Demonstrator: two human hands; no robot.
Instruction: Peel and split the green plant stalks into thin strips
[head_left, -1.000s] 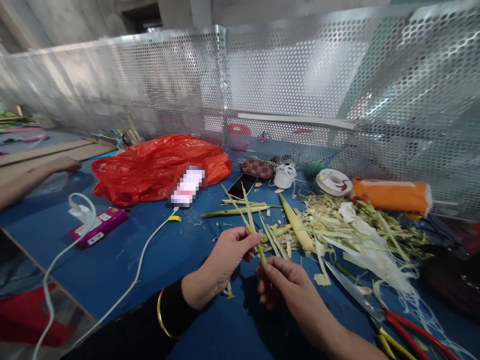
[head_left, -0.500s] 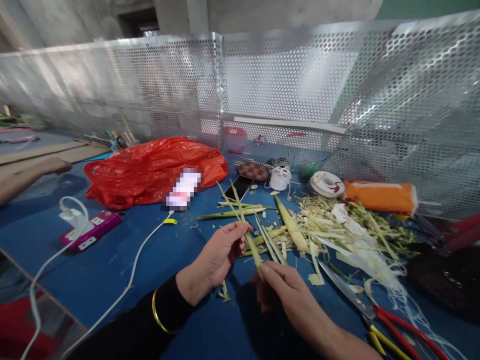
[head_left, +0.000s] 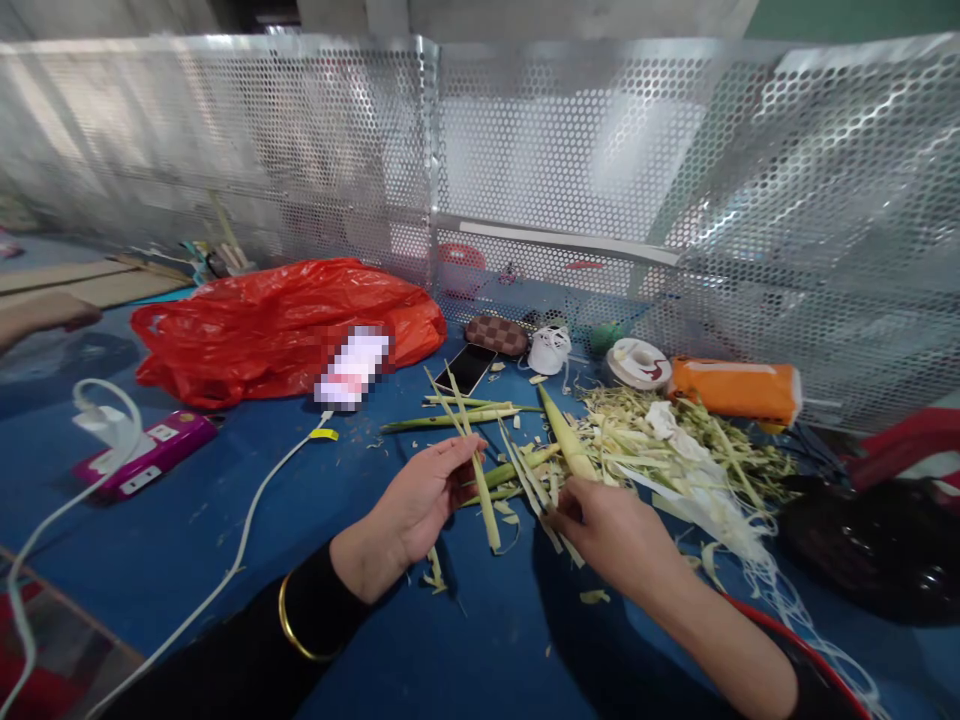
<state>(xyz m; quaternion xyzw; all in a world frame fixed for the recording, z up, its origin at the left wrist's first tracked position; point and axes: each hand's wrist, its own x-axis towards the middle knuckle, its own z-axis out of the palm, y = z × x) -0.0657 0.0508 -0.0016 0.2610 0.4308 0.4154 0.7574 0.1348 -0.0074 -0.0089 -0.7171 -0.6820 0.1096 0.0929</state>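
Note:
My left hand (head_left: pixel 431 497) pinches long, pale green split plant strips (head_left: pixel 486 510) between thumb and fingers. Their lower end is free above the blue table, and their thin tips point away from me. My right hand (head_left: pixel 604 525) is closed, fingertips down at several cut strips (head_left: pixel 529 480) lying in front of the pile. Whether it grips one is hidden. Just beyond it lies a pointed, pale green shoot (head_left: pixel 564 432). Green stalks (head_left: pixel 450 418) lie farther off, past my left hand.
A heap of shavings (head_left: pixel 690 450) and tangled white string (head_left: pixel 765 560) lie right. A red handle (head_left: pixel 806 645) shows behind my right forearm. Around stand a tape roll (head_left: pixel 637 363), an orange packet (head_left: pixel 735 390), a red bag (head_left: pixel 285 330), a charging phone (head_left: pixel 352 370) and a purple power strip (head_left: pixel 150 455).
My right hand has let go of the lower end of the strips and moved right to the cut strips. The left hand keeps its hold. The view has shifted slightly.

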